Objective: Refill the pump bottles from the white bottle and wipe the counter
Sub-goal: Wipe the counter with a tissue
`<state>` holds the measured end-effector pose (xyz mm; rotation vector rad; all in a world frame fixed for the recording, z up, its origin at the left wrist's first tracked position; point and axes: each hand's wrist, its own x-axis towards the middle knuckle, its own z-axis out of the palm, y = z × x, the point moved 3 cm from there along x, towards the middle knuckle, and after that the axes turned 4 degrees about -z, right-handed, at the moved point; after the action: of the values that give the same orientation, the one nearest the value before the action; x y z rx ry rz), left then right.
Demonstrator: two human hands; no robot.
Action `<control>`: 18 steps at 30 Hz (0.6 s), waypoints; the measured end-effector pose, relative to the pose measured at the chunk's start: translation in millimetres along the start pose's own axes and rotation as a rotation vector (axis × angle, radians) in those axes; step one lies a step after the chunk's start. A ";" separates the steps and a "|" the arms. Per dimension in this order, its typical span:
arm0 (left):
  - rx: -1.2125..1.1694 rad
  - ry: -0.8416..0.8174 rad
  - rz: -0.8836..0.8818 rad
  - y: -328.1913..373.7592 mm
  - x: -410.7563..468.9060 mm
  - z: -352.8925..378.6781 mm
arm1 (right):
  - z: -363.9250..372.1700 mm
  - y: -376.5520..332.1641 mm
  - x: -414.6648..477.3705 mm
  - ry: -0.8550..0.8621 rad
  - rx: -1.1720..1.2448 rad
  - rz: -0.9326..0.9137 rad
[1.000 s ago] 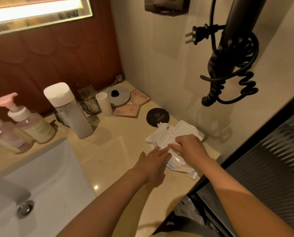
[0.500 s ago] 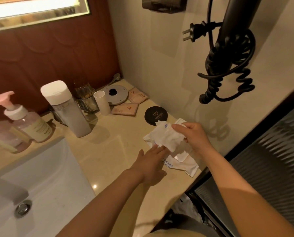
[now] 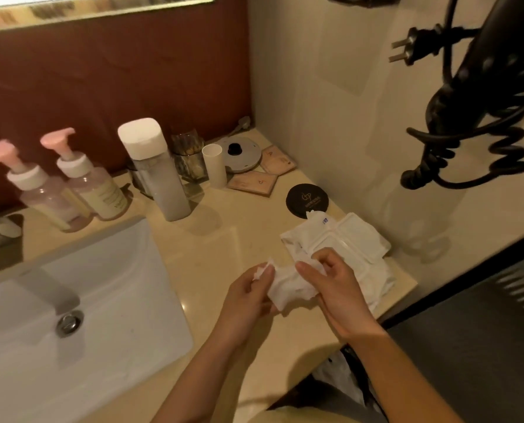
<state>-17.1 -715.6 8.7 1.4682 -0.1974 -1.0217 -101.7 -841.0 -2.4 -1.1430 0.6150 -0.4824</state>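
A white wet wipe is stretched between my left hand and my right hand, both pinching it above the beige counter. Just behind my hands lies the white wipe pack with its lid open. The tall white bottle stands capped at the back of the counter. Two pump bottles with pink pumps, one and the other, stand to its left by the wall.
A white sink fills the left. A white cup, a glass holder, a round lid, sachets and a black coaster sit at the back. A black hair dryer hangs on the right wall.
My right hand pulled a wipe out of the pack and brought it toward me. My left hand left the pack and took hold of the wipe's other end.
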 end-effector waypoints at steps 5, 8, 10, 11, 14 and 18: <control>-0.102 0.234 0.054 -9.7 -24.0 -30.7 | 13.1 21.3 -13.8 -0.101 -0.174 0.081; -0.095 0.303 0.124 -12.4 -41.5 -40.2 | 24.4 26.1 -21.4 -0.259 -0.218 0.172; -0.058 0.335 0.166 -15.5 -48.3 -47.2 | 32.0 30.4 -25.2 -0.335 -0.215 0.278; -0.049 0.342 0.176 -18.0 -51.3 -50.7 | 36.5 32.9 -26.3 -0.361 -0.187 0.337; -0.028 0.338 0.189 -20.7 -63.0 -54.6 | 50.4 38.6 -27.1 -0.435 -0.192 0.455; -0.108 0.385 0.151 -28.7 -71.2 -58.2 | 62.2 40.5 -23.6 -0.593 -0.319 0.522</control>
<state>-32.6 -620.6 6.7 1.4966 0.0242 -0.6047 -75.7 -769.2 -17.9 -1.2880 0.4458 0.4091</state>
